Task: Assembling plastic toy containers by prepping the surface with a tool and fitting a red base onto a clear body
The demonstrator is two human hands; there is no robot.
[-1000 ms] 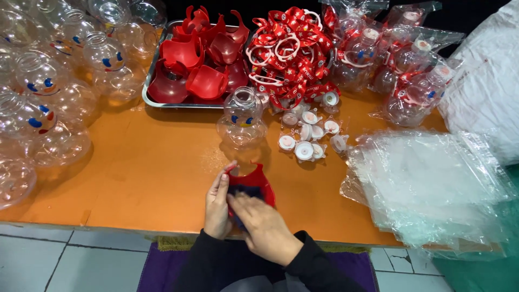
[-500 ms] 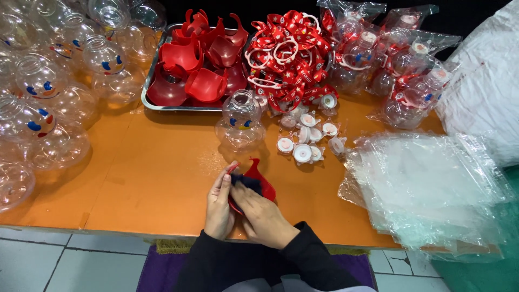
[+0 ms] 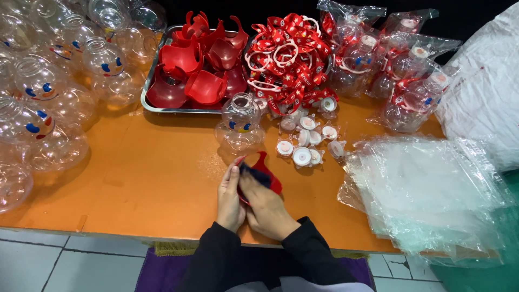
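My left hand [image 3: 229, 201] and my right hand [image 3: 266, 206] meet near the front edge of the orange table [image 3: 135, 178]. Both hold a red plastic cape-shaped piece [image 3: 265, 168]; my right fingers press a small dark item against it. A clear round bottle with a printed blue-eyed face [image 3: 239, 127] stands upright just beyond my hands, apart from them. Small white caps [image 3: 303, 143] lie to its right.
A metal tray [image 3: 154, 92] of red plastic pieces sits at the back. Red and white straps [image 3: 286, 54] are piled beside it. Several clear bottles [image 3: 54, 108] crowd the left. Bagged bottles [image 3: 400, 75] stand back right, and a stack of clear bags [image 3: 432, 194] lies right.
My hands have shifted a little on the red piece, and the right fingers now press further over it. The view has moved slightly. Nothing else on the table has moved.
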